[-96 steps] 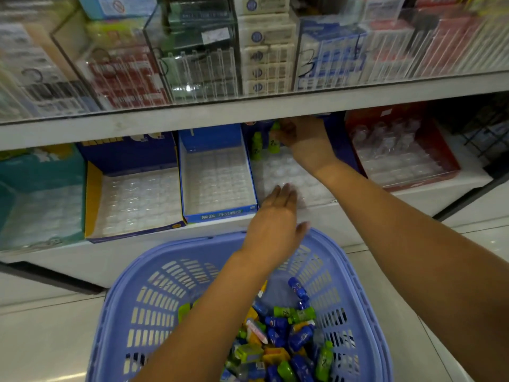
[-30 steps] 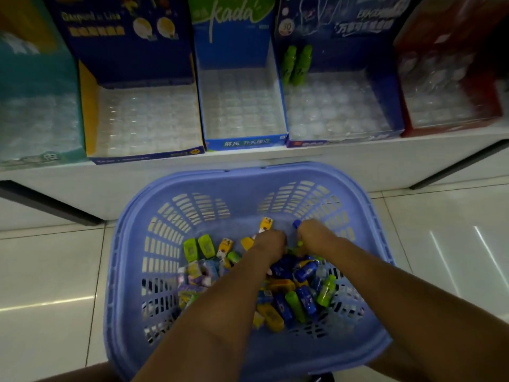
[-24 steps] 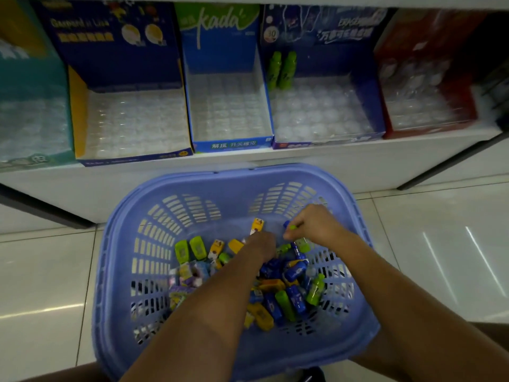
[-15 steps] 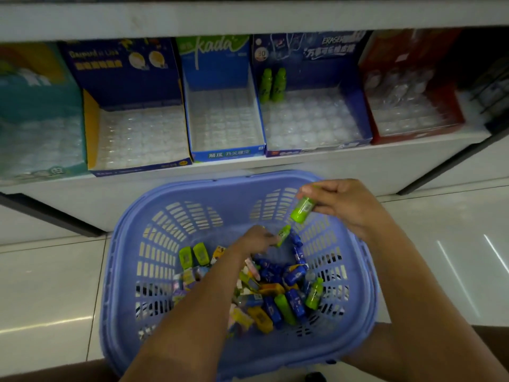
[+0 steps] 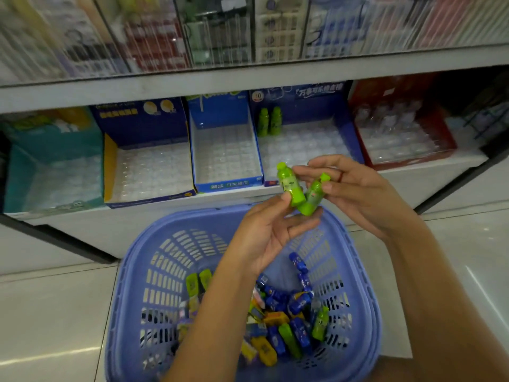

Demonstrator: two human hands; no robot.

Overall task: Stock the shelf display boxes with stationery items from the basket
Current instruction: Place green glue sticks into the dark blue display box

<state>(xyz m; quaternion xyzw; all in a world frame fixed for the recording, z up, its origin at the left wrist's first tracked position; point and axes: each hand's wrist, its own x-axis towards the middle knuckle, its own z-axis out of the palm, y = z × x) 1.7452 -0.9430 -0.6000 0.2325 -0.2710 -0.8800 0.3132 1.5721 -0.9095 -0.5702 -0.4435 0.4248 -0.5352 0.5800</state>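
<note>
My left fingers (image 5: pixel 300 220) and right fingers (image 5: pixel 338 161) pinched two crossed small green bottles (image 5: pixel 290 188) only by the tips, so either might have slipped into the basket (image 5: pixel 192 217) below.

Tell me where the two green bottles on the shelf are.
In the head view, the two green bottles stand side by side in the back left corner of the dark blue display box, right of the light blue box.

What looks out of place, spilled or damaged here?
Nothing stands out. The items lie heaped inside the basket, none spilled. Two green bottles stand upright in the dark blue box, and two held bottles sit between the left hand and right hand.
</note>
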